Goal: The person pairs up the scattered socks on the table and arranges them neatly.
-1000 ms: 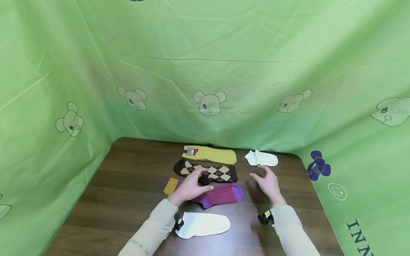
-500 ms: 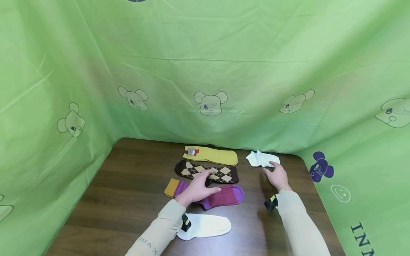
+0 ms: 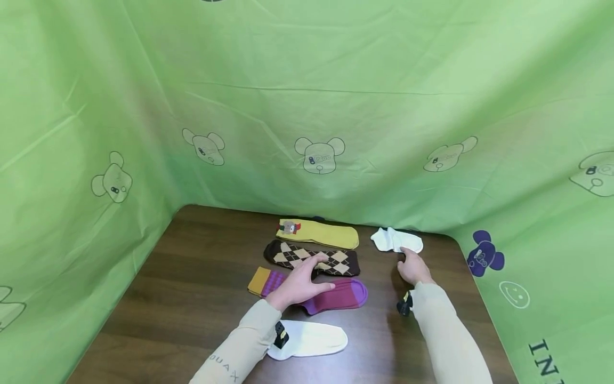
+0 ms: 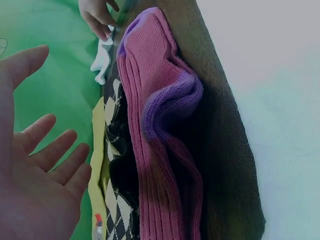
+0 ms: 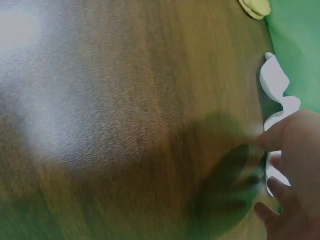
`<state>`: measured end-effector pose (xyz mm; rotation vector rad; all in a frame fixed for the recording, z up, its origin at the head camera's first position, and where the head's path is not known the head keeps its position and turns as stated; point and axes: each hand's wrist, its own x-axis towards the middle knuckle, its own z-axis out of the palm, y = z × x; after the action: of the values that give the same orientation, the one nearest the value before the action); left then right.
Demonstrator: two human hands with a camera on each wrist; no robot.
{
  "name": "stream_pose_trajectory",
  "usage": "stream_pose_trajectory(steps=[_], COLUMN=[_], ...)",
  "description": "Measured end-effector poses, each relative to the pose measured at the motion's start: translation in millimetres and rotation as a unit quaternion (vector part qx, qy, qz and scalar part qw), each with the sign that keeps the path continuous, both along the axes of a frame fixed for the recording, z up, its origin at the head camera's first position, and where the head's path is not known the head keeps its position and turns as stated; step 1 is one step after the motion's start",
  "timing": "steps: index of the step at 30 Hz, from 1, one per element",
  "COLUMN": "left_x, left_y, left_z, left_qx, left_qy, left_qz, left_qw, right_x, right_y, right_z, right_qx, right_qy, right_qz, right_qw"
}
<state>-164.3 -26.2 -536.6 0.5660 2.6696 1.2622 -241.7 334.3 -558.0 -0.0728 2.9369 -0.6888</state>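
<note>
A short white sock (image 3: 384, 239) lies at the back right of the table. My right hand (image 3: 413, 268) is at its near edge, fingers reaching down to it; in the right wrist view the fingers are spread and overlap the white cloth. My left hand (image 3: 301, 282) hovers with thumb and fingers apart and nothing between them. Below it lie a maroon sock (image 3: 341, 296) with purple toe and heel and a mustard cuff, and a brown argyle sock (image 3: 347, 262), both partly hidden by this hand in the head view.
A yellow sock (image 3: 331, 233) with an animal motif lies behind the argyle one. Nearer me is a white sock (image 3: 321, 339), partly covered by the left sleeve and wrist camera. Green cloth (image 3: 364, 117) walls the back and sides of the dark wooden table (image 3: 192, 266).
My right hand has moved right and forward to the short white sock, its fingers lowering to the near edge. The left hand has shifted slightly right. The socks lie as before.
</note>
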Motion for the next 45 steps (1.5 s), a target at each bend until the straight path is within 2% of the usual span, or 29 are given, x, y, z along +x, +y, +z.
stream_pose_trajectory(steps=[5, 10, 16, 23, 28, 35, 38, 42, 45], left_x=[-1.7, -5.5, -12.7, -25.3, -31.3, -27.4, -20.5, -7.4, 2.8], left_y=[5.2, 15.3, 34.3, 66.8, 94.4, 125.5, 137.2, 150.3, 156.3], left_z=[0.9, 4.0, 11.1, 16.6, 13.6, 2.4, 1.9, -2.1, -5.6], left_qx=[-0.006, -0.008, -0.012, -0.081, -0.154, -0.275, -0.294, -0.323, -0.362], left_qy=[0.002, 0.005, 0.026, 0.056, 0.088, 0.14, 0.142, 0.117, 0.102], left_qz=[-0.006, -0.02, -0.044, -0.077, -0.103, -0.089, -0.091, -0.096, -0.108], left_qw=[1.0, 0.9998, 0.9986, 0.9922, 0.9787, 0.947, 0.9409, 0.9343, 0.9203], right_x=[6.2, 16.2, 29.2, 41.8, 47.3, 53.2, 55.7, 59.4, 61.1], right_y=[1.6, 1.1, 3.3, 6.2, 7.4, 8.1, 11.1, 17.2, 21.8], right_z=[-0.4, 3.8, 9.4, 8.4, 6.7, 8.2, 9.9, 9.4, 7.0], right_qx=[0.0, 0.0, -0.008, -0.01, -0.005, 0.005, 0.005, 0.01, 0.013], right_qy=[0.028, 0.034, 0.042, 0.05, 0.056, 0.057, 0.06, 0.065, 0.073], right_qz=[-0.02, -0.031, -0.032, -0.029, -0.028, -0.031, -0.039, -0.062, -0.077], right_qw=[0.9994, 0.9989, 0.9985, 0.9983, 0.9981, 0.9978, 0.9975, 0.9959, 0.9943])
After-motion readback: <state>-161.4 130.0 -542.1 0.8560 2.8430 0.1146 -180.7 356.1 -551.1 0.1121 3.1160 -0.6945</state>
